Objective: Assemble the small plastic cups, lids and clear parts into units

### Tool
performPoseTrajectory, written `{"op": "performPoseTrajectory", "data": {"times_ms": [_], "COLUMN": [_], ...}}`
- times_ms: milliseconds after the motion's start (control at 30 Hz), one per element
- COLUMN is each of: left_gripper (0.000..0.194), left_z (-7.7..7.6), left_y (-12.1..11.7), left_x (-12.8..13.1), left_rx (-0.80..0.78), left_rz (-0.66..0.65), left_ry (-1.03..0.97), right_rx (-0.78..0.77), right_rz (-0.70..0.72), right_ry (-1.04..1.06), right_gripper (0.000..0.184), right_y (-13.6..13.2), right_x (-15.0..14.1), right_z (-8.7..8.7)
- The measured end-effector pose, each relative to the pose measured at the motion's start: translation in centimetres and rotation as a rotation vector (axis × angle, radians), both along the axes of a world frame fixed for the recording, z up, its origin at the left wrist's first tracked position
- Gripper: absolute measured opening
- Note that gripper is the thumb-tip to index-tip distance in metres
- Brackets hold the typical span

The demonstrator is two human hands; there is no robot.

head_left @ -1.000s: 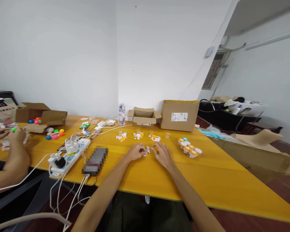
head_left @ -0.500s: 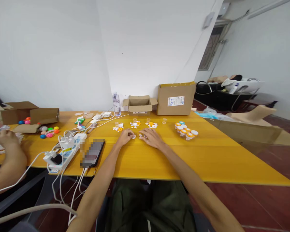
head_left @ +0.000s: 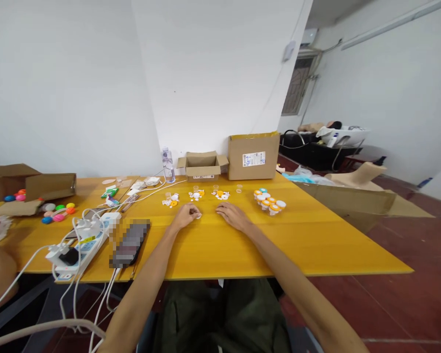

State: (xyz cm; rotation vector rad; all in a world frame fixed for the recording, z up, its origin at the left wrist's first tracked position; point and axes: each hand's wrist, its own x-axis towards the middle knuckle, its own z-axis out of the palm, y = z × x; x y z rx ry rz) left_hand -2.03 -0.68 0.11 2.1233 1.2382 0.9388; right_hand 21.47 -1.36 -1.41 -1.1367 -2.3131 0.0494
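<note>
A: Centre of the frame, and there's the small white disc (head_left: 199, 215), right at the fingertips of the left hand (head_left: 186, 214), which is curled closed on it, just above the table (head_left: 220, 245)!

B: And the right hand (head_left: 232, 215), across a short gap of wood, lies low with its fingers stretched, open. Anything under that palm? Can't tell from here.

A: Just beyond, little heaps of flat white and orange pieces (head_left: 220, 195), with clear round cups (head_left: 239, 188) standing behind and beside them.

B: Right of centre, a tight cluster of lidded tubs (head_left: 270, 202), see-through below, round lids in orange, white and teal. Their contents are too small to read.

A: Up behind, the small carton (head_left: 201, 171) has its flaps spread, its floor hidden; the big carton (head_left: 253, 159), labelled and taped, stands alongside. The clear bottle (head_left: 168, 165) rises to their left.

B: Far left, an open carton (head_left: 50, 187) shows shiny blue, pink and orange balls (head_left: 20, 196), with more in front on the smooth yellow-brown wood!
</note>
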Motion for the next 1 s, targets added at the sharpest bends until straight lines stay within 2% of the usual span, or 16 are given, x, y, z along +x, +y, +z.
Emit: {"op": "performPoseTrajectory", "data": {"times_ms": [233,433,533,700,1000], "left_gripper": [0.010,0.010,0.010,0.009,0.017], "left_z": [-0.5,-0.5,-0.7,-1.0,-0.4], "left_y": [0.0,-0.2,-0.1,-0.2,-0.2], "left_x": [1.4,1.9,2.0,2.1,1.4], "left_rx": [-0.020,-0.014,-0.009,-0.005,-0.039], "left_rz": [-0.017,-0.014,-0.021,-0.038,-0.105], "left_ry": [-0.001,-0.035,-0.043,-0.033,-0.028], "right_rx": [0.027,0.096,0.045,-0.092,-0.178], "right_rz": [-0.065,-0.080,-0.067,-0.065,-0.053], "right_ry": [-0.005,0.029,0.051,0.110,0.256], "right_gripper": [0.026,0.023,0.023,0.011,0.008], "right_y": [0.2,-1.2,-2.0,-2.3,-1.8], "right_x": [1.9,-0.2,-2.2,-4.6,-4.7], "right_z": [-0.1,0.1,0.3,0.3,-0.3]}}
